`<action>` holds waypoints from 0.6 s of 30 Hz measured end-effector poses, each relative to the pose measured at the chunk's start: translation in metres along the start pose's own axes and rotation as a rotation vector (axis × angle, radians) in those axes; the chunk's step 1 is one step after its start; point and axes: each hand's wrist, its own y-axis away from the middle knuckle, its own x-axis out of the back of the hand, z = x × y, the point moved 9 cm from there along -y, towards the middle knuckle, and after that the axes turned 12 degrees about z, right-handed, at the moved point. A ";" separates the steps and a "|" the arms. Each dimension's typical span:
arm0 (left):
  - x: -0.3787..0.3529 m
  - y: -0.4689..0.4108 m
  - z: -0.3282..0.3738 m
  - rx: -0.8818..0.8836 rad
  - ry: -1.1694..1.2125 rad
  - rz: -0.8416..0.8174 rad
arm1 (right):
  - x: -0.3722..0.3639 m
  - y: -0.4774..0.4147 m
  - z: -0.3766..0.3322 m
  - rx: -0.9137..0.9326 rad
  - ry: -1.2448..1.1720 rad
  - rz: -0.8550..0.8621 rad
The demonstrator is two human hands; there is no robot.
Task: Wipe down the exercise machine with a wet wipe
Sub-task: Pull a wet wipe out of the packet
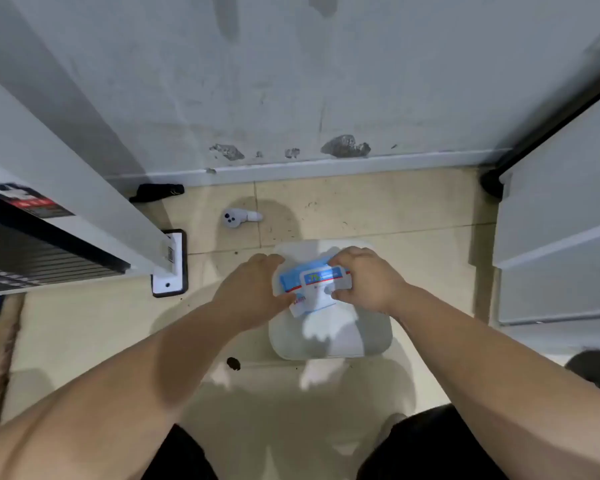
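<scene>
The opening step is judged to be in hand: a wet wipe pack [310, 284] is held between both hands, and no sheet is seen drawn out yet. The pack's left end is gripped by the left hand [253, 292], its fingers curled over the far edge. The right end is covered by the right hand [364, 282], whose bent fingertips are set on the white flap at the pack's middle. Whether the flap is already lifted cannot be told.

For the next move, the flap is likely to need peeling back and a single sheet pinched and pulled. The soft pack should meanwhile be held firm from the left so that it does not buckle or follow the pull.

Directly beneath the grip a white rounded platform [329, 337] is seen on the tiled floor [84, 334]. Well apart to the left of the grip stands the exercise machine [84, 188], with its black weight stack [32, 244] and a foot plate [169, 265]. Beyond the grip, toward the wall, a small white controller [238, 218] and a black item [156, 192] are left lying. A dark spot [233, 363] is seen on the near side. Nothing is placed between hands and pack. The floor items could be stepped on when the machine is approached.
</scene>
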 end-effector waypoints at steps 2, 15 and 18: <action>-0.027 -0.017 -0.005 -0.030 -0.017 -0.005 | -0.020 -0.010 0.011 0.032 0.032 0.003; -0.095 -0.064 -0.019 -0.187 -0.060 0.081 | -0.035 -0.035 0.021 0.155 0.003 0.063; -0.096 -0.071 -0.018 -0.213 -0.055 0.085 | -0.035 -0.037 0.020 0.169 0.008 0.043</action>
